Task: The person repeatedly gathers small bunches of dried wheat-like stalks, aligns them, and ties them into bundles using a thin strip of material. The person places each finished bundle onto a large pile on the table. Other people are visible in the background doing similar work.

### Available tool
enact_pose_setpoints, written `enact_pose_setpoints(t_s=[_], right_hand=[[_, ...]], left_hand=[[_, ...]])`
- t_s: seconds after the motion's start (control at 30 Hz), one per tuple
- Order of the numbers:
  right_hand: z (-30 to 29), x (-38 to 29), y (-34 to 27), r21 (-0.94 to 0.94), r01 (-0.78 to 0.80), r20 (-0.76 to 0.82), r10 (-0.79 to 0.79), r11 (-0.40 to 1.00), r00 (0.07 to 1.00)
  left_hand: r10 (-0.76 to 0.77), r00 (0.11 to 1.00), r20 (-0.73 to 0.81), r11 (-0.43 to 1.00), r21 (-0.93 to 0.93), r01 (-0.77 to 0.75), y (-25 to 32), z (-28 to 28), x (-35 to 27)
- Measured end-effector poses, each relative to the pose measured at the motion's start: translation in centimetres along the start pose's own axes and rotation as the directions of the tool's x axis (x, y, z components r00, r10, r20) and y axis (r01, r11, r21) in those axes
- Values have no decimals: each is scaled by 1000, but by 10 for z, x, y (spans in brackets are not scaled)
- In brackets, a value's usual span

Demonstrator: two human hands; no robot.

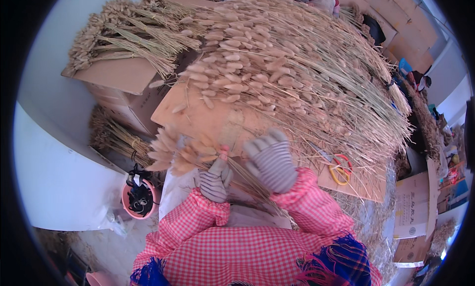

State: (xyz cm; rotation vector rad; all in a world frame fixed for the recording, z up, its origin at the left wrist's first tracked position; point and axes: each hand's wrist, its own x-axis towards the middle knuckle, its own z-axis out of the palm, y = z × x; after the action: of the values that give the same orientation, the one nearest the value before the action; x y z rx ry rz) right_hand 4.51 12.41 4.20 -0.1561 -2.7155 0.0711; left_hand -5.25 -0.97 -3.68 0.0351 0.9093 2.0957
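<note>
My left hand [214, 182], in a striped knit glove with a bare fingertip showing, grips a small bunch of dried bunny-tail grass [182, 152]. Its fluffy heads point left, while the stems [252, 176] run down to the right below my other hand. My right hand [272, 161], gloved alike and blurred, is over the edge of the wooden board [196, 108] with its fingers stretched out; nothing shows in it. A broad heap of loose bunny-tail grass [274, 63] covers much of the board. Scissors [337, 167] with red and yellow handles lie right of my right hand.
Tied bunches [148, 34] lie on a cardboard box [118, 82] at the left, with another bundle [118, 137] below. A pink bucket [148, 208] of dark strips stands on the floor. Another person [323, 0] is at the far end. Printed cartons [413, 208] stand right.
</note>
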Motion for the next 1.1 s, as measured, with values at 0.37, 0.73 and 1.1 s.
enact_pose_setpoints(t_s=[0.37, 0.73, 1.1], right_hand=[[0, -12, 50, -247, -480, 228, 532, 842, 815], [22, -17, 5, -87, 90, -221, -107, 992, 969], [21, -24, 8, 126, 51, -137, -34, 991, 990]], left_hand=[[56, 998, 13, 997, -53, -55, 2, 1, -3], [-7, 1000, -3, 1000, 8, 7, 3, 9, -8], [43, 997, 71, 999, 7, -43, 6, 11, -9]])
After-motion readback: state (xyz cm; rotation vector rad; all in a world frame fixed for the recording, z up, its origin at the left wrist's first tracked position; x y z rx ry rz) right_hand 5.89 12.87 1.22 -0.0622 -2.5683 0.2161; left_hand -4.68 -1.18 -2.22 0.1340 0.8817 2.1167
